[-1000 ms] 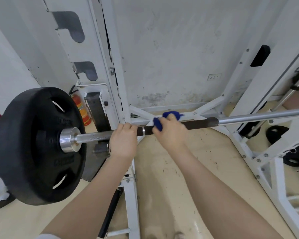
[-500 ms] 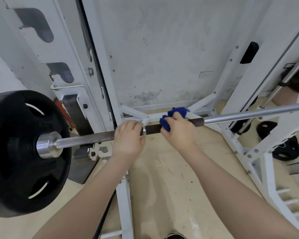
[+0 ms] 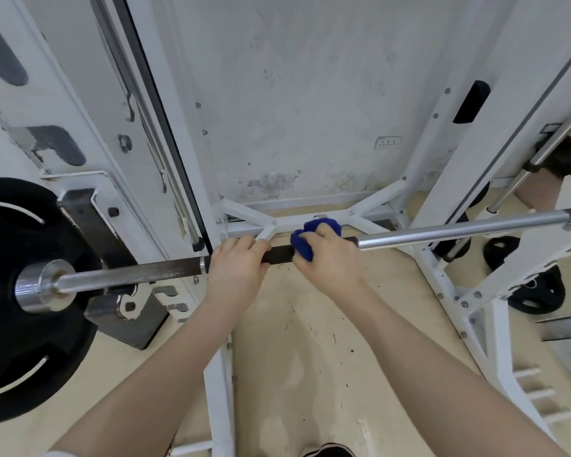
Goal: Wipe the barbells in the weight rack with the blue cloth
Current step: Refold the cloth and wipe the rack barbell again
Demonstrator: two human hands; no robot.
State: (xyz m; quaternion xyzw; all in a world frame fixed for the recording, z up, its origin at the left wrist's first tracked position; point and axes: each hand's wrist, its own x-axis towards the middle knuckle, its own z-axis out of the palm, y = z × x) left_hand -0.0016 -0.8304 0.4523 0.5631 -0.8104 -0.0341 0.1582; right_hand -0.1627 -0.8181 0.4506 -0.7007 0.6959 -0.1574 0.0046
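Note:
A long barbell (image 3: 459, 228) runs across the view, resting in the white weight rack (image 3: 495, 150). Its middle part is dark and its right part shiny. A black weight plate (image 3: 10, 301) sits on its left end. My left hand (image 3: 236, 270) grips the dark part of the bar. Just to its right, my right hand (image 3: 332, 257) presses the bunched blue cloth (image 3: 305, 240) around the bar, near where the dark part meets the shiny part.
The rack's white base beams (image 3: 220, 384) cross the tan floor below the bar. Black plates (image 3: 534, 291) lie on the floor at the right. Another person's leg and a second bar (image 3: 548, 150) show at the far right. A scuffed white wall stands behind.
The view has swung so the plate sits further left. My right hand with the cloth has slid a little right along the dark part of the bar; my left hand keeps its grip.

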